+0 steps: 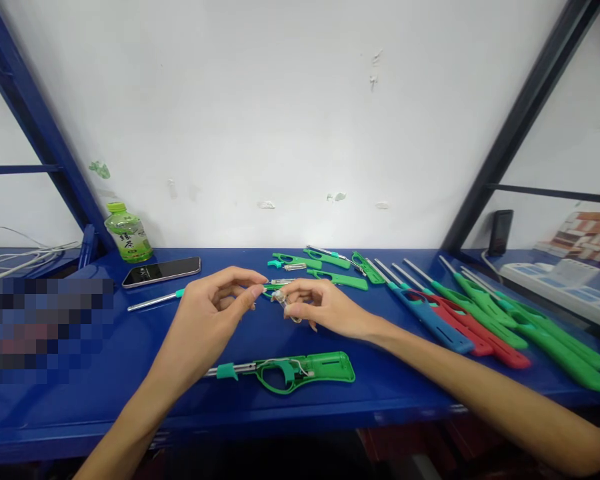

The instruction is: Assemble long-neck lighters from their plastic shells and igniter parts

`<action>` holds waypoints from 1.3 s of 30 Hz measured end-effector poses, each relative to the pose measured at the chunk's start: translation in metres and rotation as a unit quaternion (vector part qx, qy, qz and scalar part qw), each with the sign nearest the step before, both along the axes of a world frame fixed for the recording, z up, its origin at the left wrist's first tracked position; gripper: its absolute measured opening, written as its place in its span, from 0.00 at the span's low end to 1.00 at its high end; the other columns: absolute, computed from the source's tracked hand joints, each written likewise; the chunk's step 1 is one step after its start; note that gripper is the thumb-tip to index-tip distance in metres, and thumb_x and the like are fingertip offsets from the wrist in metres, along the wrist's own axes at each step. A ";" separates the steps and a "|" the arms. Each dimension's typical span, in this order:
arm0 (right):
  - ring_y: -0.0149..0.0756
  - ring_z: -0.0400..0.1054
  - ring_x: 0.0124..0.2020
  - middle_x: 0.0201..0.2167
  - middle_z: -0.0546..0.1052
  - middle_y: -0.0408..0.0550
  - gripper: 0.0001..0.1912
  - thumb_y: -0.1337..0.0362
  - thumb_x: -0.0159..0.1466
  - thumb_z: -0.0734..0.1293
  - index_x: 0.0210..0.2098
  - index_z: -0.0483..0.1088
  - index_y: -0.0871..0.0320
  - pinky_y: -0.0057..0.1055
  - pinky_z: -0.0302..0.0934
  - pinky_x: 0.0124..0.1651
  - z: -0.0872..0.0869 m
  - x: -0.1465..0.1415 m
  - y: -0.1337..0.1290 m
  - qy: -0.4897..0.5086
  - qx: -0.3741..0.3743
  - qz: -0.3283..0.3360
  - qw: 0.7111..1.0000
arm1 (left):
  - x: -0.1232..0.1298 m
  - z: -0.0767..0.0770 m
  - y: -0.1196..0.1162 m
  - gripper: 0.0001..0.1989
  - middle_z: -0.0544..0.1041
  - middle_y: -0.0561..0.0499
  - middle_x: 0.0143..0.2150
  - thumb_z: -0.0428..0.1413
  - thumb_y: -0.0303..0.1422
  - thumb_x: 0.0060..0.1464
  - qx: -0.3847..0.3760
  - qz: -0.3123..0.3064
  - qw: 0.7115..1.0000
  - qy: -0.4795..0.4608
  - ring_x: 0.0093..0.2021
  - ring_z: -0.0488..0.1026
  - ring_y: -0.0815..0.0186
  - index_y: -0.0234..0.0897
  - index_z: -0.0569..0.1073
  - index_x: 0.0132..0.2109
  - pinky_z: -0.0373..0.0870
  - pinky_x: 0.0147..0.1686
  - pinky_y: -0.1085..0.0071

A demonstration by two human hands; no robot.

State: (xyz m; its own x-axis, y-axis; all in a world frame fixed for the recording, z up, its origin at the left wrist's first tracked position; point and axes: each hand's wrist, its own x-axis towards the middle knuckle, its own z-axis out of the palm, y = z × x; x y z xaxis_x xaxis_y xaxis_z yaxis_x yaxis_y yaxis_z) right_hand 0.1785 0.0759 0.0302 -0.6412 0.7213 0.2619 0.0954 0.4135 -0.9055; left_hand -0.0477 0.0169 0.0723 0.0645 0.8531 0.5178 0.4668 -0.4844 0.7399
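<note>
My right hand [325,308] pinches a small clear and metallic part [281,297] between thumb and fingers, above the middle of the blue table [260,333]. Just left of it, the thumb and forefinger of my left hand [220,300] are brought together; whatever they hold is too small to name. Below both hands lies an opened green lighter half [330,367], with a teal trigger, a thin wire and a metal tube showing. My left forearm hides part of that tube. Behind my hands are several green casing pieces [347,280] with small parts.
Several long-nosed lighters in blue [437,323], red [500,343] and green [570,353] lie at the right. A phone [161,271], a green bottle [129,233] and a metal tube [155,302] are at the left. A power strip [560,290] stands beyond the right post.
</note>
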 end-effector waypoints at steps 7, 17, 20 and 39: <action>0.32 0.67 0.33 0.39 0.79 0.45 0.15 0.50 0.65 0.76 0.39 0.82 0.55 0.30 0.60 0.35 0.004 -0.001 -0.005 0.001 0.035 -0.042 0.998 | 0.001 -0.001 -0.001 0.08 0.79 0.54 0.26 0.62 0.40 0.60 -0.001 -0.002 1.000 0.007 0.26 0.75 0.66 0.43 0.82 0.40 0.75 0.28 0.72; 0.30 0.71 0.27 0.27 0.77 0.41 0.16 0.49 0.67 0.74 0.38 0.80 0.57 0.27 0.62 0.30 0.011 0.000 -0.014 -0.025 0.005 -0.007 1.000 | 0.007 -0.015 -0.001 0.03 0.80 0.56 0.33 0.57 0.33 0.65 0.108 0.022 0.988 0.107 0.29 0.75 0.68 0.42 0.76 0.43 0.71 0.30 0.70; 0.29 0.70 0.27 0.26 0.77 0.41 0.17 0.48 0.68 0.73 0.36 0.79 0.57 0.26 0.61 0.29 0.012 0.000 -0.014 -0.025 0.005 -0.001 1.000 | 0.008 -0.016 -0.001 0.03 0.78 0.57 0.30 0.57 0.33 0.66 0.134 0.031 0.980 0.141 0.26 0.73 0.69 0.43 0.75 0.43 0.70 0.30 0.70; 0.26 0.63 0.20 0.24 0.75 0.39 0.19 0.48 0.70 0.70 0.39 0.81 0.58 0.26 0.58 0.24 0.016 0.002 -0.021 -0.063 0.052 0.034 0.996 | 0.018 -0.028 -0.004 0.19 0.69 0.54 0.30 0.46 0.12 0.59 0.305 0.040 0.921 0.239 0.33 0.61 0.62 0.43 0.55 0.33 0.61 0.33 0.65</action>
State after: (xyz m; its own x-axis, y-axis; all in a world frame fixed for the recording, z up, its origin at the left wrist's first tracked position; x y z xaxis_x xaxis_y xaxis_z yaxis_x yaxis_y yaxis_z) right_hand 0.1806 0.0550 0.0459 -0.7205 0.6482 0.2466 0.1740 0.5132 -0.8404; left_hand -0.0300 0.0128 0.0446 0.3579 0.4250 0.8314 0.7210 -0.6916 0.0432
